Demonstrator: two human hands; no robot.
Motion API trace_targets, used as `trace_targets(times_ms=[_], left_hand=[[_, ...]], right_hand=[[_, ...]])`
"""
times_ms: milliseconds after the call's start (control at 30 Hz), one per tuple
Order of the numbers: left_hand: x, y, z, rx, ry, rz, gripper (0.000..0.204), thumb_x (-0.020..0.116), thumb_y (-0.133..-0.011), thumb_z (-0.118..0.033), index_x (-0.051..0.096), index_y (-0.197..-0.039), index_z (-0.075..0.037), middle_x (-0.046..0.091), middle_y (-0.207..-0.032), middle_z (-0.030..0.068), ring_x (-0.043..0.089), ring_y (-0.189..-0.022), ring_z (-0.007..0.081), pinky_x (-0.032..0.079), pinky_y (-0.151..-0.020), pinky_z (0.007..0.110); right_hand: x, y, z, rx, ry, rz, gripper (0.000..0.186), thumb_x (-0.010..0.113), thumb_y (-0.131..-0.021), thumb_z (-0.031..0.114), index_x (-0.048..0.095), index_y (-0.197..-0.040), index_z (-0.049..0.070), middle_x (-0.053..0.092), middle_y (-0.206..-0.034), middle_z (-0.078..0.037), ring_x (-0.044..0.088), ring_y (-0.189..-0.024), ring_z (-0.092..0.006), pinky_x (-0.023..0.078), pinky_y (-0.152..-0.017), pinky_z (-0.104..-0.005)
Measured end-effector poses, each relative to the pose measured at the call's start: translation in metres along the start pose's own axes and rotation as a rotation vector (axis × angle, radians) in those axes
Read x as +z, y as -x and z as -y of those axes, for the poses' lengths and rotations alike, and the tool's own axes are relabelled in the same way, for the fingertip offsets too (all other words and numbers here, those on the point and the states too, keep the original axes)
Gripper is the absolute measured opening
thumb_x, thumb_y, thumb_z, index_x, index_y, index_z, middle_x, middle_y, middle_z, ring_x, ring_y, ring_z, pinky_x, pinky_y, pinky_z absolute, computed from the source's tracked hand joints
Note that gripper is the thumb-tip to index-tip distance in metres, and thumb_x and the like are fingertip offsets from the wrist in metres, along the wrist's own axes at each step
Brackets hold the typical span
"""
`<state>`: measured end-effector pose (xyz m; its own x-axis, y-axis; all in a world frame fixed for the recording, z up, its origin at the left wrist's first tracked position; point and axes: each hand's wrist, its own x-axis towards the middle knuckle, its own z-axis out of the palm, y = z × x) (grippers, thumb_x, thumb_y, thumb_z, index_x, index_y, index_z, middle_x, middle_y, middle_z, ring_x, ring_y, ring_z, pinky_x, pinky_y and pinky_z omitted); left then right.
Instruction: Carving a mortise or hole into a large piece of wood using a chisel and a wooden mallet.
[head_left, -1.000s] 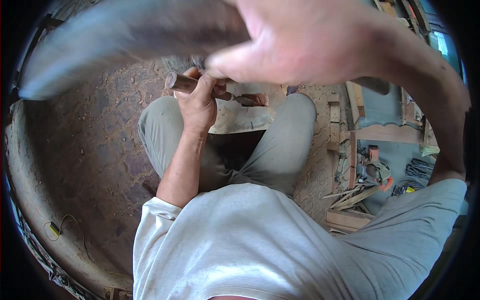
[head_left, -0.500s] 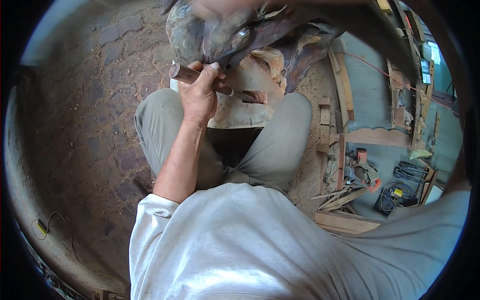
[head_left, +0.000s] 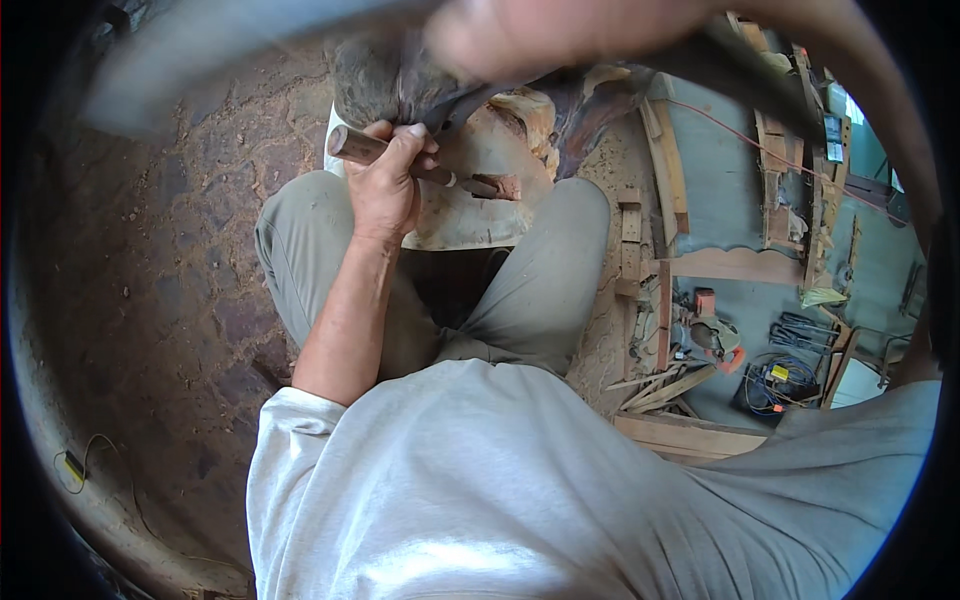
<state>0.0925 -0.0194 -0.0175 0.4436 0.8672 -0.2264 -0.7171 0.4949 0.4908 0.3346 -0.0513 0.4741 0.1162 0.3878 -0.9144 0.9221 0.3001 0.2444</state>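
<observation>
My left hand is closed around the wooden handle of a chisel. The chisel slants down to the right, its tip at a roughly rectangular cut hole in a pale flat face of a big wood piece. Dark, gnarled, rounded wood rises beyond that face. At the top, close to the camera, my right hand is raised and smeared by motion. A long blurred grey tool reaches left from it; its kind is unclear, and the fingers' grip cannot be made out.
My knees flank the wood. Brown paving with chips lies to the left. On the right are boards, a power saw, coiled cable and loose wood strips. A thin cord lies at lower left.
My right hand has come lower into view at the top, and the blurred tool has swung further into the picture. The left hand keeps its hold on the chisel; the view has shifted slightly.
</observation>
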Motion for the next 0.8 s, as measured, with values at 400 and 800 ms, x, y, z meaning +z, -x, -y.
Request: trace_targets(times_ms=[400,800], left_hand=[[-0.019,0.013,-0.002,0.002,-0.024,-0.165,0.01,0.071,-0.092,-0.005,0.065,-0.095,0.003,0.069,-0.083,0.011,0.066,-0.069,0.0197,0.056,-0.068,0.033],[0.001,0.016,0.012,-0.075,-0.012,-0.12,0.008,0.072,-0.091,-0.004,0.069,-0.091,0.003,0.071,-0.084,0.0125,0.066,-0.071,0.0191,0.055,-0.071,0.033]], right_hand=[[-0.111,-0.133,0.171,-0.102,0.141,-0.047,0.03,0.066,-0.084,0.017,0.07,-0.099,-0.008,0.073,-0.098,-0.031,0.073,-0.095,-0.0429,0.057,-0.085,-0.0472],[-0.111,-0.177,0.172,-0.111,0.257,-0.268,0.035,0.069,-0.083,0.021,0.07,-0.103,-0.007,0.073,-0.099,-0.03,0.072,-0.099,-0.0439,0.057,-0.086,-0.0474]])
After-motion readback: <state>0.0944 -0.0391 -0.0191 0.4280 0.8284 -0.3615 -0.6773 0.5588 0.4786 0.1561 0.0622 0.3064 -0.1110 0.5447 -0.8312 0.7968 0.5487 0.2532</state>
